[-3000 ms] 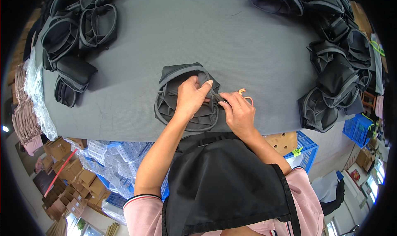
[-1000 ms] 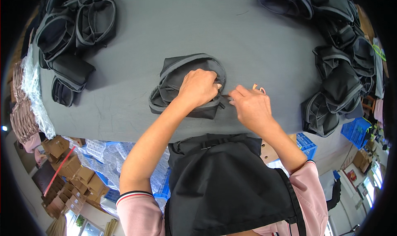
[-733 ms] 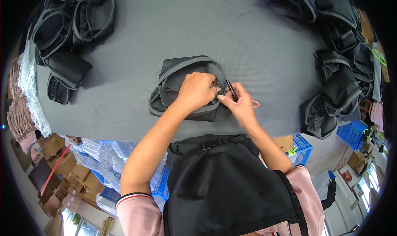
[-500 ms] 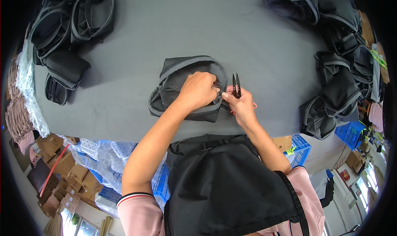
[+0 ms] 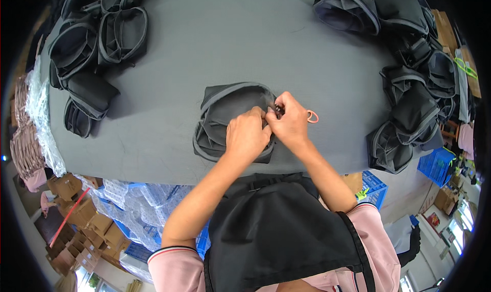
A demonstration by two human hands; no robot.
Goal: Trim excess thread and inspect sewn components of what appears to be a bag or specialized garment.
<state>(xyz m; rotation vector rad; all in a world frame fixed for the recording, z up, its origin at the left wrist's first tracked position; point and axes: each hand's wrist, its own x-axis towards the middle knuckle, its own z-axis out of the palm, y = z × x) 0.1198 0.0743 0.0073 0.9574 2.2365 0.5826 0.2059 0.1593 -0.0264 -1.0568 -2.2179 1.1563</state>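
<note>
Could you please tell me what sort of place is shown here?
Probably a workshop for sewn goods: similar black fabric pouches are heaped at both sides of a large grey table, with many cardboard boxes beyond its near edge at left and a blue plastic crate at right.

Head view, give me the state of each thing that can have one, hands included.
Middle pouch: open, mouth upward.
Left hand: curled on that pouch's edge.
Right hand: closed around dark snips.
Snips: held; whether open or shut, cannot tell.
Left pouch pile: several open.
Right pouch pile: several open.
</note>
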